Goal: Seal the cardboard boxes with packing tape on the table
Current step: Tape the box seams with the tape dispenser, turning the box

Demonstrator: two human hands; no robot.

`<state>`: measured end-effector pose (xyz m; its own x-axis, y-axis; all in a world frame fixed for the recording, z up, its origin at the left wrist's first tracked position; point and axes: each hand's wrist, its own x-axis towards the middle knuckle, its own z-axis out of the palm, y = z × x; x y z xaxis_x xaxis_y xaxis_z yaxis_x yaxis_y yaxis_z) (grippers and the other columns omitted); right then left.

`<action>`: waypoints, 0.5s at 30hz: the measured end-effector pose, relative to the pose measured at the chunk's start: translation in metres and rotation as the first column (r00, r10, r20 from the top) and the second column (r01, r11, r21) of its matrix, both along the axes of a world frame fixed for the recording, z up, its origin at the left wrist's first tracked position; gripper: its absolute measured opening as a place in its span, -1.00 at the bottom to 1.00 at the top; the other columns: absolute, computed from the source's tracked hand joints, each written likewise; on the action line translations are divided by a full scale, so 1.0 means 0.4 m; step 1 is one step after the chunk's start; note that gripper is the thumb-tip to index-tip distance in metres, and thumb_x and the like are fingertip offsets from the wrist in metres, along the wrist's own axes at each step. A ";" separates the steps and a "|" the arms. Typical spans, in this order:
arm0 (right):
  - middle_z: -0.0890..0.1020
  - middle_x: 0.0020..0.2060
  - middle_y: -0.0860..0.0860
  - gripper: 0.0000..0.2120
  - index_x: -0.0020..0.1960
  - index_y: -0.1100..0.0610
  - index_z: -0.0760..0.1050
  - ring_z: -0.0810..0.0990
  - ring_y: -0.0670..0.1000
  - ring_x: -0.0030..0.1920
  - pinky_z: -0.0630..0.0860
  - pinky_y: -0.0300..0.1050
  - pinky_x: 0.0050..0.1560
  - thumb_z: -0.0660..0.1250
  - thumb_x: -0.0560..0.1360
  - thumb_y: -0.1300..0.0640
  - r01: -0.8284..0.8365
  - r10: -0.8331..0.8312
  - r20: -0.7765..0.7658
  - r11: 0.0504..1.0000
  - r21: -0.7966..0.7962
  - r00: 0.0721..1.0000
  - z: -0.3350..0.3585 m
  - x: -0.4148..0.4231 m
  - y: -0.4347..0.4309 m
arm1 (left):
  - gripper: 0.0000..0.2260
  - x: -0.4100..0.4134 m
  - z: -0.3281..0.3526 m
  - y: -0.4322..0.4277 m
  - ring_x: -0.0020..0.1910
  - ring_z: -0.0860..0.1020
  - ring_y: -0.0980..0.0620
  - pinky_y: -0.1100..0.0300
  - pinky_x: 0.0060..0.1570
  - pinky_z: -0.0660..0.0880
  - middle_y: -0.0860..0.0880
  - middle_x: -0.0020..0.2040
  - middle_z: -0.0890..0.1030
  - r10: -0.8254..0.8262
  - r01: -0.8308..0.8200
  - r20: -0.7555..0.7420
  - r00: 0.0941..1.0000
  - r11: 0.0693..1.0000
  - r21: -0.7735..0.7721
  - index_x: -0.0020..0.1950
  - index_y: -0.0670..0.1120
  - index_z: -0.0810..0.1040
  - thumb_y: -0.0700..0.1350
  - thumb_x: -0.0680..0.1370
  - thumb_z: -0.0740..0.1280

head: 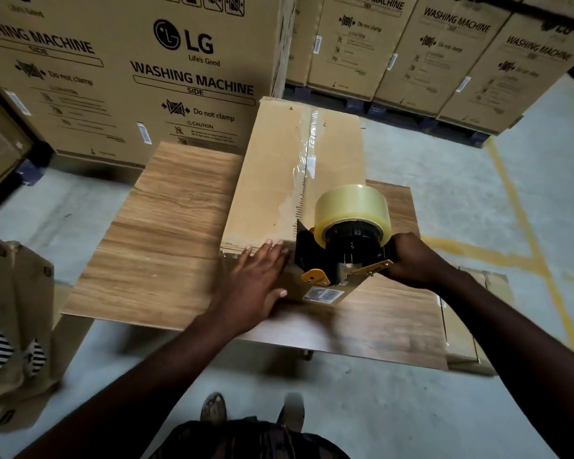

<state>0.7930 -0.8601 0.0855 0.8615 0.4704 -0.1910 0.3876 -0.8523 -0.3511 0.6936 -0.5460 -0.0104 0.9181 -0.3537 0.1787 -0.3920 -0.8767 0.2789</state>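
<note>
A long cardboard box point(272, 180) lies on the wooden table point(166, 226), running away from me. Clear tape point(307, 150) covers its centre seam. My right hand point(411, 260) grips the handle of a black and yellow tape dispenser point(338, 253) with a roll of clear tape point(352, 210), held at the box's near end. My left hand point(259, 279) lies flat with fingers spread on the box's near left corner and front face.
Large washing machine cartons point(130, 77) stand stacked behind the table and at the far right point(444, 54). More cardboard boxes sit at the left point(14, 309) and beside the table at the right point(468, 332). Yellow lines point(517, 220) mark the concrete floor.
</note>
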 end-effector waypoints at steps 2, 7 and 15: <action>0.50 -0.53 -0.20 -0.60 -0.50 -0.08 0.34 0.47 -0.10 -0.44 0.24 -0.14 -0.40 0.42 0.43 0.07 0.024 -0.022 -0.029 0.997 0.073 0.999 -0.013 -0.010 -0.005 | -0.32 0.000 -0.005 0.009 0.61 0.11 -0.03 -0.07 0.56 0.06 -0.03 0.63 0.16 -0.003 0.003 -0.005 1.000 1.000 -0.002 0.63 -0.08 0.14 0.10 0.59 0.30; 0.58 -0.50 -0.22 -0.76 -0.37 0.02 0.65 0.57 -0.17 -0.39 0.30 -0.20 -0.37 0.54 0.46 0.05 0.138 -0.127 -0.067 0.970 0.200 0.990 -0.044 -0.030 -0.031 | -0.40 0.003 -0.003 0.014 0.60 0.14 0.06 0.00 0.55 0.08 0.05 0.60 0.23 0.018 -0.019 -0.012 1.000 0.997 -0.074 0.60 -0.01 0.25 0.08 0.57 0.27; 0.59 -0.52 -0.11 -0.69 -0.45 -0.05 0.62 0.58 -0.11 -0.44 0.45 -0.13 -0.41 0.44 0.28 -0.25 0.238 -0.222 -0.100 0.951 0.196 0.970 -0.014 -0.047 -0.194 | -0.43 0.001 -0.006 0.008 0.59 0.13 0.11 0.06 0.54 0.04 0.09 0.59 0.21 0.054 -0.053 0.003 0.999 0.994 -0.093 0.59 0.02 0.27 0.06 0.58 0.26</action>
<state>0.7743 -0.9376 0.0800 0.9376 0.2973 -0.1802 0.1552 -0.8219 -0.5481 0.6941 -0.5427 -0.0127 0.9341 -0.2857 0.2141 -0.3471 -0.8668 0.3581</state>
